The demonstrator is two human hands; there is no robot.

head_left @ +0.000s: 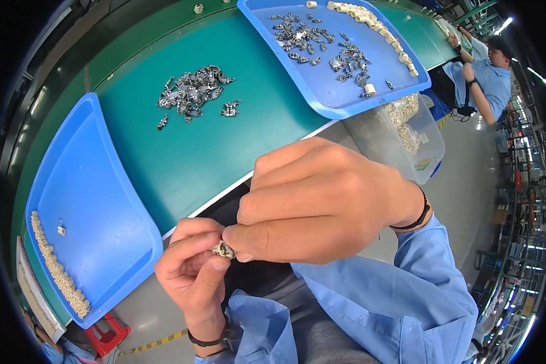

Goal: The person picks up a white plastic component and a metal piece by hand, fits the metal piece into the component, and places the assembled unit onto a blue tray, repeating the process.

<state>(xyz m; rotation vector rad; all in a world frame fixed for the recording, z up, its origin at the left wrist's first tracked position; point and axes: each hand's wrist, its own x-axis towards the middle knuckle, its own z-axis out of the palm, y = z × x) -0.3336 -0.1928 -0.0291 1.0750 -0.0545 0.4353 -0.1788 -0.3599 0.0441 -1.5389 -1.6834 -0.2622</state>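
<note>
My left hand (191,270) and my right hand (312,203) meet close to my body, below the edge of the green table (176,158). Together they pinch one small part (223,249), metal with a pale piece, between thumbs and fingertips. Most of the part is hidden by my fingers. On the table a loose pile of small metal clips (193,91) lies beyond my hands.
A blue tray (97,200) at left carries a row of pale small pieces (54,267) along its edge. A second blue tray (340,91) at right holds metal clips and pale pieces. A clear bin (400,133) of parts sits under it. A co-worker (488,76) sits far right.
</note>
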